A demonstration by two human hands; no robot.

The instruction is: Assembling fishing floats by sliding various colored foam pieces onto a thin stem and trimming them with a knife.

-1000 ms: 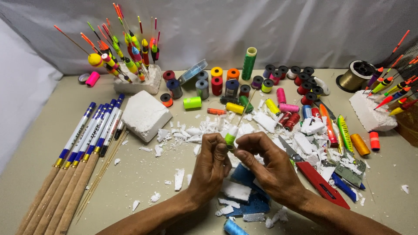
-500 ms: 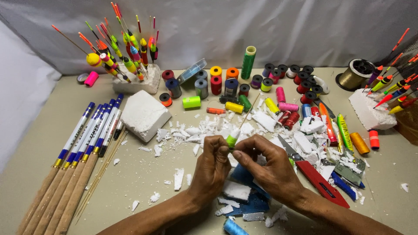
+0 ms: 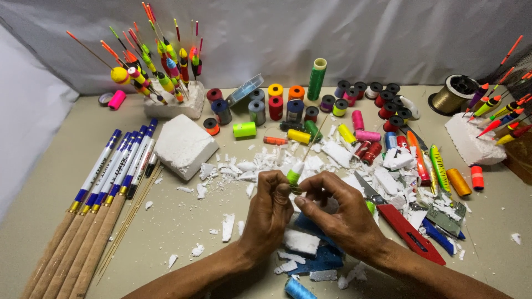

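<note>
Both hands steady since a second ago: your left hand (image 3: 269, 213) and right hand (image 3: 338, 213) fingers keep pinching the green float (image 3: 294, 176) above foam scraps (image 3: 260, 163); work continues.

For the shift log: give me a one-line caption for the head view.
Both hands, left and right, pinch a green-and-white float above foam scraps, thread spools behind.
</note>
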